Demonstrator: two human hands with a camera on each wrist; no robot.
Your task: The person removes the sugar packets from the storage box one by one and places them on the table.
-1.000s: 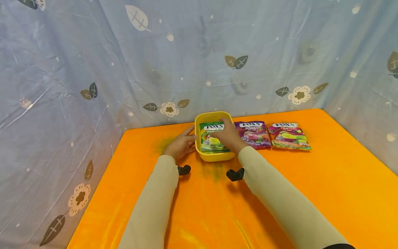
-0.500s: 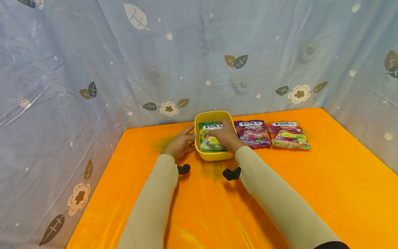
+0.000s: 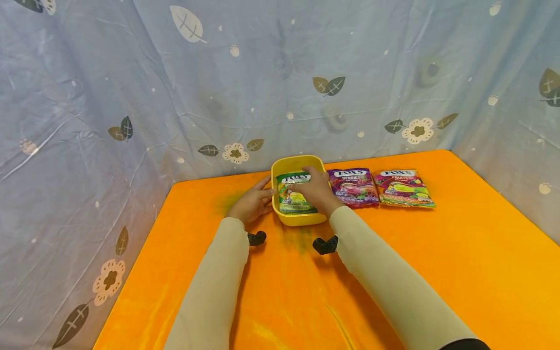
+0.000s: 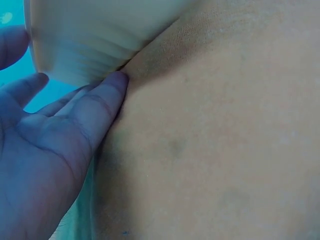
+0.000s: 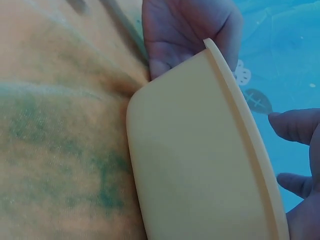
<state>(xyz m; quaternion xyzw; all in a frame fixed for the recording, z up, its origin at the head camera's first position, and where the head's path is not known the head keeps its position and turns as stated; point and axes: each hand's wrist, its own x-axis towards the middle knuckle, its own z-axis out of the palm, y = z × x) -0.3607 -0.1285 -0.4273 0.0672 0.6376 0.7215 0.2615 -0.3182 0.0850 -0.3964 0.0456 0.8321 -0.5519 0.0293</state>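
A yellow plastic tub (image 3: 302,220) stands on the table with a green Fox's candy bag (image 3: 295,206) lying in it, face up. My left hand (image 3: 250,204) rests against the tub's left side, its fingers spread and fairly straight. In the left wrist view those fingers (image 4: 100,102) touch the tub's pale outer wall (image 4: 95,45) low down. Over the tub's right rim reaches my right hand (image 3: 319,192), thumb and fingers spread apart above the bag and hiding its right part. The right wrist view has thumb and finger (image 5: 295,125) separated beyond the rim.
To the right of the tub lie a purple Berries candy bag (image 3: 355,189) and a red Fruits candy bag (image 3: 404,188), side by side. An orange cloth (image 3: 280,291) covers the table. A patterned grey-blue curtain (image 3: 271,87) hangs right behind it.
My right hand has shifted slightly left over the tub, and its fingers are now spread wider. The green candy bag sits slightly further left in the tub. The left hand stays at the tub's side.
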